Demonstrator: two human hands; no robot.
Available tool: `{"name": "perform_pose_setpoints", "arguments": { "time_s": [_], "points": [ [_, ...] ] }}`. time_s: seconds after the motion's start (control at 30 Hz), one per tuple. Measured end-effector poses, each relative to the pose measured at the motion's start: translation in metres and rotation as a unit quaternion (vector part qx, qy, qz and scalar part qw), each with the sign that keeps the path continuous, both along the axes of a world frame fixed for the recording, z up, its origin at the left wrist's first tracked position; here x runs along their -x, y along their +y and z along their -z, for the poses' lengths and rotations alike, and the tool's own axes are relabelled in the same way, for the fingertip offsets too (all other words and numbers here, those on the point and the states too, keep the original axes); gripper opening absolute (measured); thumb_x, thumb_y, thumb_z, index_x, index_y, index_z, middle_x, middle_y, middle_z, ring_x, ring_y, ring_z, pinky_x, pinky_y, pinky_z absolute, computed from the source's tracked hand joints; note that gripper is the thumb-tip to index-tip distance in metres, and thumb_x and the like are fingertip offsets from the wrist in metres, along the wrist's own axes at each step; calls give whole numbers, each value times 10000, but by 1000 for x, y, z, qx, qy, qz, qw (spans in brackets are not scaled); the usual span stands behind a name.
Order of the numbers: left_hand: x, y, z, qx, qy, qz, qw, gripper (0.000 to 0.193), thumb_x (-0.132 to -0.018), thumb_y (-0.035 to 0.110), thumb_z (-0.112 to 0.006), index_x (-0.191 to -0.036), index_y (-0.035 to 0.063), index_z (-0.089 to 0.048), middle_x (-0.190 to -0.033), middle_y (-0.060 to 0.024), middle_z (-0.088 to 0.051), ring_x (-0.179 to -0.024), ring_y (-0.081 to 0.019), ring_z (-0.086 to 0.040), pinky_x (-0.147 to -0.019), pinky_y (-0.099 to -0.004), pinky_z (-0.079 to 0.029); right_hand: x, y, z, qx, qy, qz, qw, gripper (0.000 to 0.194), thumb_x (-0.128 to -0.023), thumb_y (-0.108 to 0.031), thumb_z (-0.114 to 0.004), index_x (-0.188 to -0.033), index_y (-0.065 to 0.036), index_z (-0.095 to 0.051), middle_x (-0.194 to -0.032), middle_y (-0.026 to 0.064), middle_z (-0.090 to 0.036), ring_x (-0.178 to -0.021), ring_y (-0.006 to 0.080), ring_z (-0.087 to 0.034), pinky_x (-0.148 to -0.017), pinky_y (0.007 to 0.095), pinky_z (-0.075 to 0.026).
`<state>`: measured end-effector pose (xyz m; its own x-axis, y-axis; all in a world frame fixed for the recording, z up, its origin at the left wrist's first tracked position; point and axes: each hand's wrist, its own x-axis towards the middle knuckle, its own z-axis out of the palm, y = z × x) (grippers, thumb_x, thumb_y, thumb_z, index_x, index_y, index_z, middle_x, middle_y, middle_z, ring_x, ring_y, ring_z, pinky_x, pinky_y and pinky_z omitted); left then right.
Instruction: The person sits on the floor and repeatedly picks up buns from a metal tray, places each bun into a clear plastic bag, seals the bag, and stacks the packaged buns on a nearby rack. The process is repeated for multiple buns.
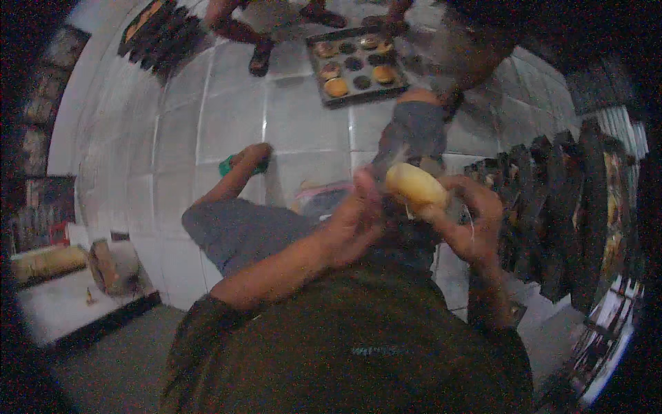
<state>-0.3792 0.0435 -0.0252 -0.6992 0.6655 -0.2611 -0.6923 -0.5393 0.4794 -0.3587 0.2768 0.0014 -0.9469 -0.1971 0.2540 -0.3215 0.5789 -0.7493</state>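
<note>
My right hand [470, 217] holds a pale yellow, rounded baked bun or small cake [416, 185] between thumb and fingers, in front of my lap. Just to its left is my left hand [357, 222], blurred, its fingers raised and apart; nothing shows in it. A small gap separates it from the bun. Below the hands, a dark thing with a pink rim [323, 196], perhaps a bag or container, rests between my legs, partly hidden by my left hand.
On the tiled floor [232, 114] ahead lies a baking tray [331, 101] with round cups, several holding browned cakes. Another person's hand [395, 26] is at its far edge; a person's foot [261, 57] stands left of it. Dark stacked pans [543, 207] line the right; more [165, 41] stand upper left.
</note>
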Motion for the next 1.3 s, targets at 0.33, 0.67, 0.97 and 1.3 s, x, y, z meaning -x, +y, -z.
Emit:
{"name": "perform_pose_setpoints", "arguments": {
  "time_s": [0.33,0.67,0.97,1.3],
  "points": [
    [57,0,86,313,184,-8,932,289,-951,262,-774,-1004,-20,-736,-884,-49,-722,-774,-100,-624,-676,-264,-496,33,36,78,123,-269,104,950,304,-899,-258,-794,-1062,-2,-780,-991,91,-769,-880,149,-699,-765,316,-557],
    [80,-15,46,284,139,-140,938,195,-927,187,-779,-954,0,-730,-897,-49,-713,-850,-123,-650,-820,-279,-515,47,22,65,523,-245,161,800,219,-859,-148,-742,-707,-123,-586,-718,-46,-567,-617,66,-502,-587,234,-392],
    [-10,-30,90,532,213,72,816,216,-928,244,-770,-881,33,-766,-841,-60,-709,-813,-163,-646,-773,-359,-504,-59,29,119,218,-384,192,876,172,-818,-182,-792,-863,-16,-788,-829,52,-760,-800,121,-681,-780,298,-538],
    [11,-8,110,538,392,7,746,212,-885,228,-767,-910,18,-750,-872,-152,-683,-838,-311,-655,-756,-430,-505,-15,14,103,210,-236,168,934,481,-838,-193,-815,-1279,-60,-674,-1144,110,-752,-1003,205,-733,-909,368,-575]
  ]
}}
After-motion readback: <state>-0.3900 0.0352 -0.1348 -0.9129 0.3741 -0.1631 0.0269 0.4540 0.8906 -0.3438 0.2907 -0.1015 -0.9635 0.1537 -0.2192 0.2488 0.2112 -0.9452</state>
